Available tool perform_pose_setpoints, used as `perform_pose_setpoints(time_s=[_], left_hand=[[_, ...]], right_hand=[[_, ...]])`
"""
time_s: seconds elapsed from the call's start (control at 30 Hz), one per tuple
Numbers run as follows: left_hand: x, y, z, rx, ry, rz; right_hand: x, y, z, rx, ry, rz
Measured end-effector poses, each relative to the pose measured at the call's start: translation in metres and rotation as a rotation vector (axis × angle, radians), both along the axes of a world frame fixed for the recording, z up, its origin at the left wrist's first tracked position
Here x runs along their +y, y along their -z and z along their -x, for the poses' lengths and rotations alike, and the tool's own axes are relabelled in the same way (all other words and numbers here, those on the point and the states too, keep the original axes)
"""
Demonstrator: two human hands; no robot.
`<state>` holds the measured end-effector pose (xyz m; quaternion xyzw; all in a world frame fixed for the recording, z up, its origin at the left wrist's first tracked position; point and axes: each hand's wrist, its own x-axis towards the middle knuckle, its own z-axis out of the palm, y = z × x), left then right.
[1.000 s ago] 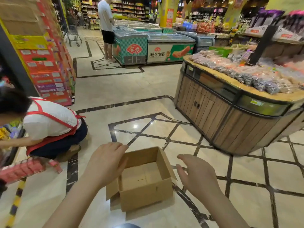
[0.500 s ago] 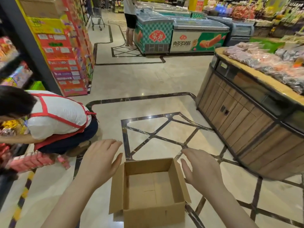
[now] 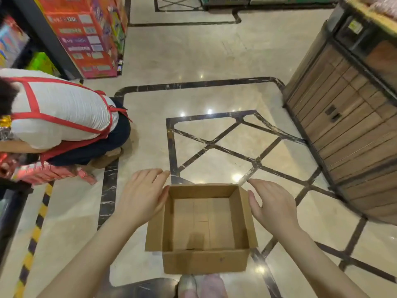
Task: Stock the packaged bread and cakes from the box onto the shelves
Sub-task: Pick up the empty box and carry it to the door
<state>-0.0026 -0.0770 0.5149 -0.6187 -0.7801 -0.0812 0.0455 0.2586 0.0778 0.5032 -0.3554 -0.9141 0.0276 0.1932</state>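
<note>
We are looking down at an open cardboard box (image 3: pixel 206 229) sitting on the marble floor (image 3: pixel 193 61) right at our feet, and it is showing nothing inside. We are judging it light and fairly stiff, though the thin flaps would be bending, so the two side walls are looking like the best places to take hold. Our left hand (image 3: pixel 141 196) is hovering at the left flap, possibly brushing it; our right hand (image 3: pixel 275 207) is hanging just beside the right wall. Both sets of fingers are spread and holding nothing.
</note>
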Motion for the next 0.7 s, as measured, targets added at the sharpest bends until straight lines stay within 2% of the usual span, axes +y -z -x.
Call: perform_pose_setpoints(time_s=[0.07,0.1,0.17,0.2,0.27,0.3,0.37,0.4,0.47,0.5,0.57,0.6,0.67,0.7], left_hand=[[0.018,0.057,0.007,-0.034,-0.046,0.079],[0.017,0.065,0.007,-0.04,-0.045,0.107],[0.027,0.14,0.013,-0.06,-0.088,0.176],[0.029,0.141,0.018,-0.071,-0.096,0.201],[0.032,0.223,0.016,-0.109,-0.095,0.28],[0.032,0.223,0.021,-0.12,-0.085,0.329],[0.036,0.299,0.016,-0.134,-0.098,0.387],[0.037,0.297,0.015,-0.142,-0.105,0.409],[0.036,0.362,0.012,-0.163,-0.136,0.426],[0.038,0.361,0.012,-0.175,-0.151,0.418],[0.031,0.423,0.013,-0.187,-0.228,0.44],[0.03,0.423,0.013,-0.203,-0.264,0.452],[0.022,0.477,0.017,-0.208,-0.329,0.475],[0.02,0.479,0.019,-0.211,-0.351,0.477]], right_hand=[[0.026,0.057,0.003,-0.022,0.001,0.039],[0.028,0.062,0.0,-0.051,0.018,0.064],[0.05,0.133,-0.002,-0.133,0.047,0.124],[0.056,0.137,0.0,-0.187,0.054,0.175],[0.068,0.212,-0.003,-0.311,0.072,0.286],[0.07,0.211,0.003,-0.334,0.096,0.318],[0.075,0.285,0.001,-0.392,0.124,0.369],[0.075,0.286,0.002,-0.374,0.125,0.378],[0.074,0.355,-0.004,-0.361,0.072,0.307],[0.075,0.356,-0.008,-0.385,0.069,0.284],[0.071,0.424,-0.017,-0.464,0.027,0.262],[0.073,0.426,-0.023,-0.501,-0.002,0.263],[0.072,0.48,-0.036,-0.528,0.014,0.244],[0.075,0.479,-0.039,-0.556,0.051,0.244]])
